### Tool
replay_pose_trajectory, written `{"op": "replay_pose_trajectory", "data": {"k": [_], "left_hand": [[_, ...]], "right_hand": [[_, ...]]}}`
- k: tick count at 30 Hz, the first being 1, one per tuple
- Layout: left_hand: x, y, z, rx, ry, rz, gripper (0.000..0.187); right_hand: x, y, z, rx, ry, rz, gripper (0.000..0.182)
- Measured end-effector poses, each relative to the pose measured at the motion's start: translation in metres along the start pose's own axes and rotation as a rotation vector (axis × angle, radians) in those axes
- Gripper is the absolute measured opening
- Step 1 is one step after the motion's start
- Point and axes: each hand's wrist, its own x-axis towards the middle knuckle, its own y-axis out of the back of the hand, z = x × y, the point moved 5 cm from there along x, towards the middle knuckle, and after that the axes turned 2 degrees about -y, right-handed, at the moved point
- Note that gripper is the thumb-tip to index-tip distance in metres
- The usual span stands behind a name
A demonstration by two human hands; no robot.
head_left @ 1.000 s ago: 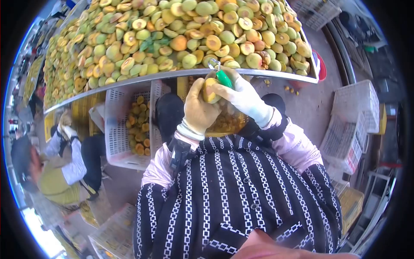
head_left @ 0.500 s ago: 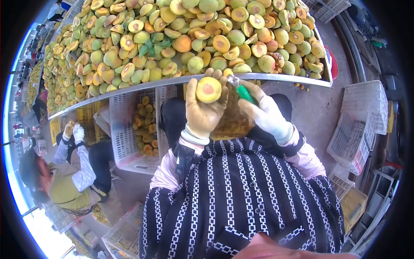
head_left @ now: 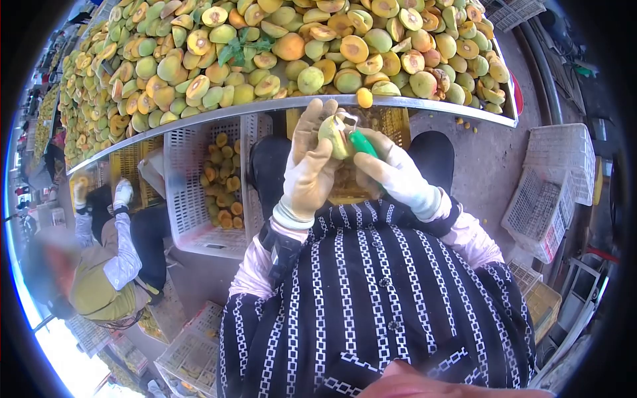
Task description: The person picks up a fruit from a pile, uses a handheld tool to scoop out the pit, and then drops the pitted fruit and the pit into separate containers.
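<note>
Gloved left hand (head_left: 308, 169) grasps a fruit half (head_left: 334, 132). Gloved right hand (head_left: 391, 174) grips a green-handled pitting tool (head_left: 358, 138) touching it.

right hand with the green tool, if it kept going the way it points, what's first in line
Probably the fruit in the left hand; the right hand aims its tool up-left at it. Depth unclear.

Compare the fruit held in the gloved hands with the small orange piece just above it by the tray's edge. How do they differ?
The held fruit is larger and greenish-yellow; the small orange piece is smaller and deeper orange. The held fruit sits in the left hand, with the right hand pressing a green-handled tool to it; the orange piece is touched by neither hand. Both lie near the metal tray rim.
</note>
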Motion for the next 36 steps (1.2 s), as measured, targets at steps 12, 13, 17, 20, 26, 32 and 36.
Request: {"op": "replay_pose_trajectory", "data": {"k": [12, 13, 17, 20, 26, 32, 36], "left_hand": [[-0.013, 0.027, -0.01, -0.599, 0.204, 0.128, 0.053], [-0.014, 0.029, -0.011, -0.557, 0.223, 0.11, 0.054], [-0.014, 0.027, -0.019, -0.564, 0.276, 0.154, 0.057], [-0.01, 0.018, -0.021, -0.497, 0.273, 0.239, 0.058], [-0.007, 0.0, -0.029, -0.389, 0.168, 0.175, 0.04], [-0.006, -0.017, -0.021, -0.31, 0.131, 0.04, 0.048], [-0.016, -0.006, -0.033, -0.401, 0.432, 0.074, 0.053]], "right_hand": [[-0.015, 0.004, 0.002, 0.05, -0.01, 0.003, 0.047], [-0.016, 0.003, 0.003, 0.053, -0.01, 0.004, 0.047], [-0.024, 0.007, 0.001, 0.086, -0.038, -0.002, 0.049], [-0.026, 0.013, 0.003, 0.066, -0.047, 0.018, 0.052], [-0.021, 0.012, 0.009, 0.095, -0.017, 0.039, 0.057], [-0.005, 0.022, -0.008, 0.182, 0.15, -0.011, 0.053], [-0.006, 0.005, -0.009, -0.196, 0.303, -0.046, 0.05]]}}
